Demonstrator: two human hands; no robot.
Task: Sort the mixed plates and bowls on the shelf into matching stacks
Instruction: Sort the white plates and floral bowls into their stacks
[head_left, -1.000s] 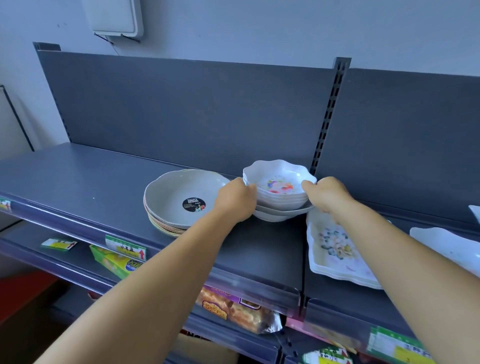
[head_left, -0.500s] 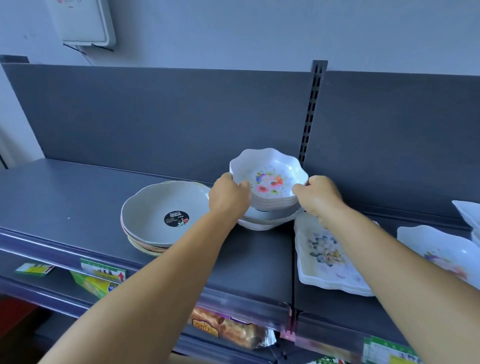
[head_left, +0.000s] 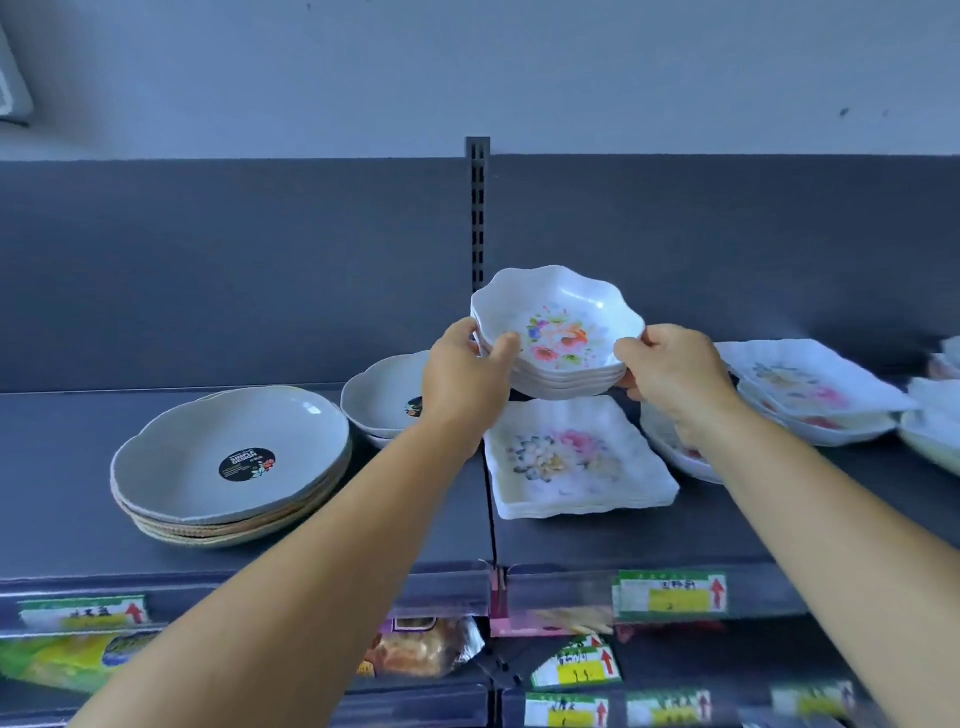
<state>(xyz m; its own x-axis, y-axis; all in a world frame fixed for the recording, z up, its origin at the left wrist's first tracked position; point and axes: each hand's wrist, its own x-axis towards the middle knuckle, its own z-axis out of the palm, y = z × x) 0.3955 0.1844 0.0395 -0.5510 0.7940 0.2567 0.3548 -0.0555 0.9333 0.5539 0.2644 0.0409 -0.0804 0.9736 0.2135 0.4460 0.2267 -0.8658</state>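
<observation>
White scalloped floral melamine bowls, stacked (head_left: 558, 343), sit mid-frame above the dark grey shelf (head_left: 260, 551). My left hand (head_left: 462, 379) and right hand (head_left: 670, 371) grip opposite rims, fingers curled. Square floral plates (head_left: 576, 467) lie just below.

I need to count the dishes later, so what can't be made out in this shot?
Head view only:
- How many floral bowls the left hand and right hand hold: nested rims blur together.
- The small grey bowl: partly behind the left hand.
- The round dish under the right forearm: mostly covered.
- The far-right dishes: cut by the frame edge.
- The price labels: text blurred.
</observation>
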